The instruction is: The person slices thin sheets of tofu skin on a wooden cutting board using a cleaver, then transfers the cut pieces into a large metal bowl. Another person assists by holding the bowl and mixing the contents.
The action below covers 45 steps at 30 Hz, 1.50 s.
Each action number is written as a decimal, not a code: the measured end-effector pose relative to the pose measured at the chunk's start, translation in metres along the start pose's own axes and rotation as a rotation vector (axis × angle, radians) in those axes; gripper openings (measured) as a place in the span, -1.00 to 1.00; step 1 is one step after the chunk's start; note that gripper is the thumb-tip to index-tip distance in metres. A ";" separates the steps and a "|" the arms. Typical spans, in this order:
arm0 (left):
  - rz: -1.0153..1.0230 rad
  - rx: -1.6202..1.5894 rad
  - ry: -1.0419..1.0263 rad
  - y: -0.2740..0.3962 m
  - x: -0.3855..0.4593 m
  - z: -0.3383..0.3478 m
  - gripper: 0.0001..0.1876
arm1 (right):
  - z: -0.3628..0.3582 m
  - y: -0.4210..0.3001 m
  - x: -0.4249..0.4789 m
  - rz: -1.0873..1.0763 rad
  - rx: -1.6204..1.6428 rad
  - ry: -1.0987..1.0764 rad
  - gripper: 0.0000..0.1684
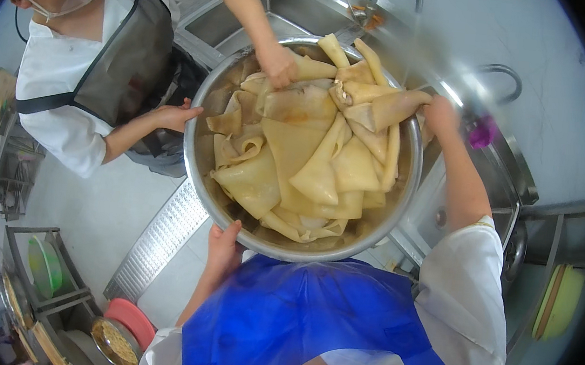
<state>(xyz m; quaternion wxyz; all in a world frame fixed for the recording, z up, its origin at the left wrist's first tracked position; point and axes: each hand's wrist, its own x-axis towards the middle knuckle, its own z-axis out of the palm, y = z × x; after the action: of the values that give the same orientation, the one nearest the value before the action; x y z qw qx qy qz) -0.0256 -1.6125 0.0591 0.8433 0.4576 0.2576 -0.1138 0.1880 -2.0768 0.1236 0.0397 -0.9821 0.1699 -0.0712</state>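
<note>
A large round stainless steel basin [407,193] full of pale yellowish sheets that look like animal skin [295,151] lies before me. My left hand [225,244] holds its near left rim, thumb over the edge. At the right rim, my right hand [440,116] is closed around the end of a folded skin piece [397,108]; its fingers are partly hidden. Across the basin, a co-worker's hand [278,65] presses on or grips a rolled piece, while that person's other hand [175,116] holds the left rim.
Steel sinks [223,20] with taps run behind the basin and to the right. The co-worker in a dark apron [130,56] stands at the left. A perforated metal drain cover [160,241] crosses the floor. A rack with a green basin [45,267] is at lower left, near a pink basin [132,320].
</note>
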 end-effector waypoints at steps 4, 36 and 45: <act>-0.008 0.007 0.026 0.003 -0.003 0.002 -0.74 | 0.000 -0.006 0.006 -0.187 0.355 -0.042 -0.75; -0.027 0.007 0.012 -0.006 0.002 -0.010 -0.75 | 0.034 -0.204 -0.168 -1.054 0.204 -0.299 -0.24; -0.063 0.044 0.075 0.007 0.001 0.004 -0.67 | 0.097 -0.232 -0.112 -1.133 0.028 -0.464 -0.76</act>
<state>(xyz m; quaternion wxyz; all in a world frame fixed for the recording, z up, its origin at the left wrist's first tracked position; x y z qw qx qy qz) -0.0201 -1.6121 0.0657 0.8188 0.4717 0.3009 -0.1284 0.1745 -1.8155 0.0375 0.0444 -0.9089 -0.3929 0.1324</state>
